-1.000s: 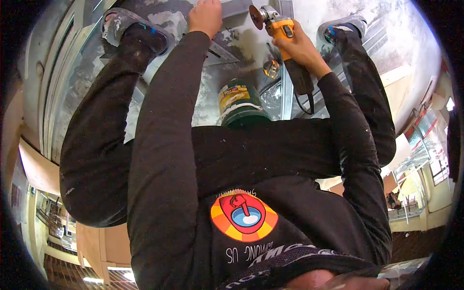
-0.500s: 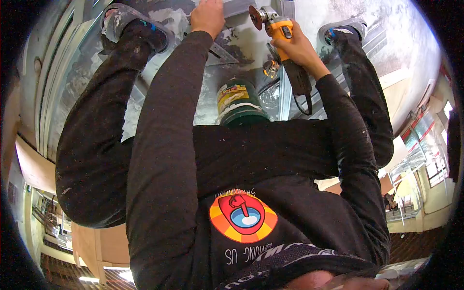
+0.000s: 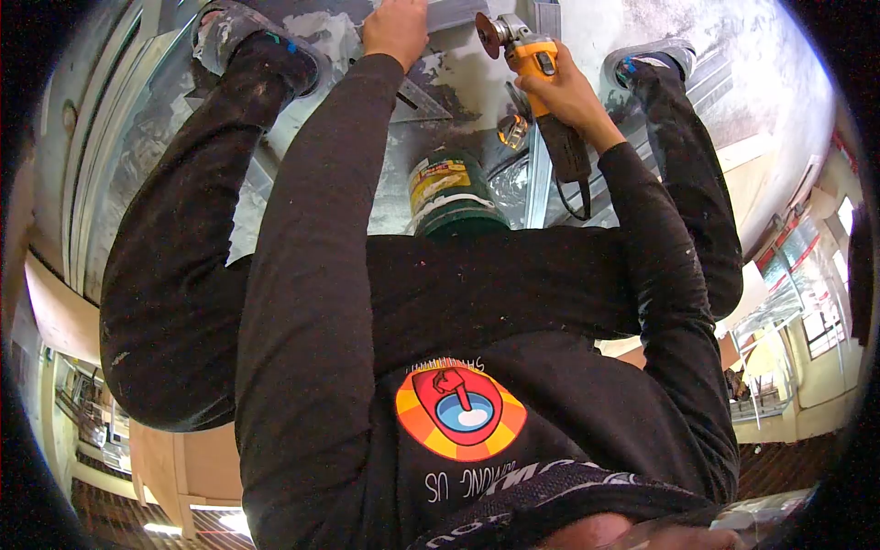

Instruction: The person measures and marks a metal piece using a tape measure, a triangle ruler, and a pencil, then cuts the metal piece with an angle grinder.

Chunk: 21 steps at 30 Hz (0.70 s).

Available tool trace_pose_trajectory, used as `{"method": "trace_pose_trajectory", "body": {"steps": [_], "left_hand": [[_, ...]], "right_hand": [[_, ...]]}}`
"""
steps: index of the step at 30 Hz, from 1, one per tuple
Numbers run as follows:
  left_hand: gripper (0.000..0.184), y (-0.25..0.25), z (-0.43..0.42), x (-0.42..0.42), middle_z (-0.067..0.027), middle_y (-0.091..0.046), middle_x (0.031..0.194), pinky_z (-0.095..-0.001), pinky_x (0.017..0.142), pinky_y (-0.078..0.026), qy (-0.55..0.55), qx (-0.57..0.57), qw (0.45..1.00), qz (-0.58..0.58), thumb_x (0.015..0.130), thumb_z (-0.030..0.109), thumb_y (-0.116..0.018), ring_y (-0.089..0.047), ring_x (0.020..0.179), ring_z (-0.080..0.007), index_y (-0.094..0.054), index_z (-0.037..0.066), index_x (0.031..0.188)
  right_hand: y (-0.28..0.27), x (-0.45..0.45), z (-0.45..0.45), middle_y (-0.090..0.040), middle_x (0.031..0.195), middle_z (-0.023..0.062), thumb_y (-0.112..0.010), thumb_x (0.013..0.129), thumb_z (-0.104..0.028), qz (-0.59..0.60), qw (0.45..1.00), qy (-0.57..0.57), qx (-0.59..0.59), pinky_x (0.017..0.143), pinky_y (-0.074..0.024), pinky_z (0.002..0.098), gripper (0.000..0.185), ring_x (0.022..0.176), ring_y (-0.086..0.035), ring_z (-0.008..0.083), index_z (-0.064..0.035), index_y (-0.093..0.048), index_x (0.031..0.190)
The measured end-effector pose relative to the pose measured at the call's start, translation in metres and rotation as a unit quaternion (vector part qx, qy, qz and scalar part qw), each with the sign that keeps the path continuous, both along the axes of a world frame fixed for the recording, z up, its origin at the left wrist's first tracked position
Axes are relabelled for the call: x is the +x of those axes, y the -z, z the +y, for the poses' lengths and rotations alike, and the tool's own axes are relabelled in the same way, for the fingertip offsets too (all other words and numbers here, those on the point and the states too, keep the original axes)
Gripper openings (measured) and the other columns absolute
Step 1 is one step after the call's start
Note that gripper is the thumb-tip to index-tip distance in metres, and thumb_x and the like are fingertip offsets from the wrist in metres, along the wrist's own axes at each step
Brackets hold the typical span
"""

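My right hand (image 3: 570,90) is closed around the yellow and black body of an angle grinder (image 3: 543,69). Its disc points up and to the left, and its cord hangs from the lower end. Near the top edge, my left hand (image 3: 396,32) is closed on a grey metal channel (image 3: 456,13) lying on the floor; its fingertips are partly hidden. The grinder's disc is a short way right of the channel's end, apart from it. Below my left hand lies a metal triangle square (image 3: 422,104).
A green bucket (image 3: 458,213) with a yellow label stands between my legs. A yellow and black tape measure (image 3: 513,131) is beside the grinder. Long metal profiles (image 3: 92,147) lie on the left, and my shoes (image 3: 653,60) flank the work area.
Almost nothing differs. The view and my arms have shifted very slightly; both hands keep their holds.
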State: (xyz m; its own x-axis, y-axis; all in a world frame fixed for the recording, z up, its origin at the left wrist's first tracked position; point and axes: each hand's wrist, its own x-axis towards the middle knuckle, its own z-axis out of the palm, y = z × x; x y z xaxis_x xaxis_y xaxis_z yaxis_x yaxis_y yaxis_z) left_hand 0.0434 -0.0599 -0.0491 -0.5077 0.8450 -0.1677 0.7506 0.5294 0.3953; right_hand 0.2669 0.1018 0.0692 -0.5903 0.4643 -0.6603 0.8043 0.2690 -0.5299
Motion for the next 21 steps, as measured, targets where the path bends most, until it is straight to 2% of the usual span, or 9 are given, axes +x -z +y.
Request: {"method": "trace_pose_trajectory", "body": {"steps": [11, 21], "left_hand": [[0.012, -0.003, 0.002, 0.003, -0.0136, -0.064, 0.099, -0.0426, 0.086, -0.054, -0.016, -0.026, 1.000, 0.004, 0.081, 0.007, -0.061, -0.064, 0.098, -0.0329, -0.066, 0.006, 0.092], [0.013, -0.006, 0.003, 0.005, -0.0117, -0.064, 0.098, -0.0423, 0.085, -0.055, -0.023, -0.011, 1.000, 0.014, 0.080, 0.008, -0.062, -0.064, 0.099, -0.0315, -0.066, 0.008, 0.092]], "right_hand": [[-0.003, 0.001, -0.001, -0.067, 0.115, 0.0260, -0.078, 0.079, -0.046, 0.004, 1.000, -0.008, 0.003, 0.090, -0.0539, 0.0426, 0.093, 0.105, -0.068, 0.0396, -0.0037, -0.032, 0.148], [0.006, 0.005, 0.001, -0.066, 0.117, 0.0277, -0.078, 0.078, -0.048, -0.008, 1.000, -0.012, -0.001, 0.091, -0.0537, 0.0426, 0.097, 0.107, -0.068, 0.0395, -0.0010, -0.031, 0.149]]}}
